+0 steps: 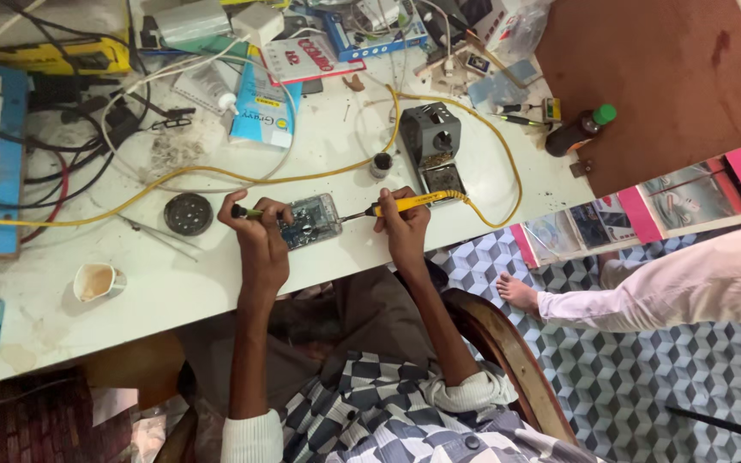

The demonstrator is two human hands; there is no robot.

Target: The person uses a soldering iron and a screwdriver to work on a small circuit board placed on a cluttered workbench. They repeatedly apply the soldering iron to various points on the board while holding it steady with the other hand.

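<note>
Two hands busy at the near edge of our white workbench [216, 283]. Our left hand [259, 236] is clamped on a small clear circuit module [310, 221] and also pinches a thin green-handled tool [246, 211]. Our right hand [405, 225] is closed around a yellow soldering iron [400, 203], tip touching the module's right end. Its yellow cord [216, 174] loops far and left across the bench. Just beyond sits the grey iron stand [432, 137], a round black tin [188, 213] to the left, and a paper cup [96, 281] nearer.
</note>
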